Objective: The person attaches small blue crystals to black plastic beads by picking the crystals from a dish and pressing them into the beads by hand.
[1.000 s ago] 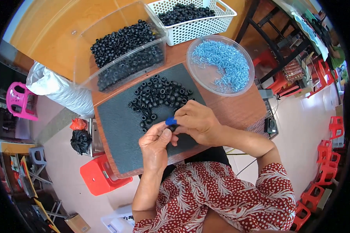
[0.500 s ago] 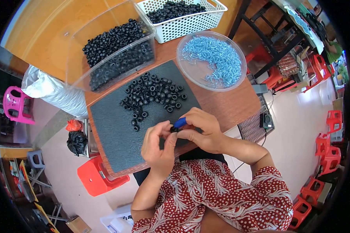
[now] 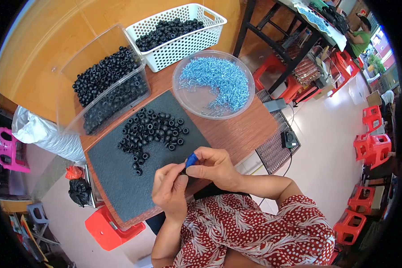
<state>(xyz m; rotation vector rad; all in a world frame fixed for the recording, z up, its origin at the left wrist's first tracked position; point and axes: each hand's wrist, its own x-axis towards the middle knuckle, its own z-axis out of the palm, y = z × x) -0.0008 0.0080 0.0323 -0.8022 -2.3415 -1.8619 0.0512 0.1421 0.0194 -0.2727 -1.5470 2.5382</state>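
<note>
My left hand [image 3: 169, 187] and my right hand [image 3: 218, 169] meet fingertip to fingertip over the near edge of a dark grey mat [image 3: 116, 196]. Both are closed on a small black ring-shaped part [image 3: 183, 171], mostly hidden by the fingers. A blue cover [image 3: 191, 160] sits on the tip of my right index finger. Beyond my hands, a loose pile of similar black ring-shaped parts [image 3: 154, 129] lies on the mat. At its far right stands a round clear tub [image 3: 201, 96] holding many tiny light-blue pieces [image 3: 234, 85].
A clear plastic bin [image 3: 134, 87] and a white perforated basket [image 3: 183, 47], both with black parts, stand at the back of the wooden table [image 3: 250, 129]. A white sack [image 3: 44, 136] is at the left, a red stool [image 3: 107, 228] below. Another person [image 3: 359, 40] sits far right.
The view has shifted, so the table and its containers appear farther left and lower. My hands stay together, with the black part now more covered by the fingers.
</note>
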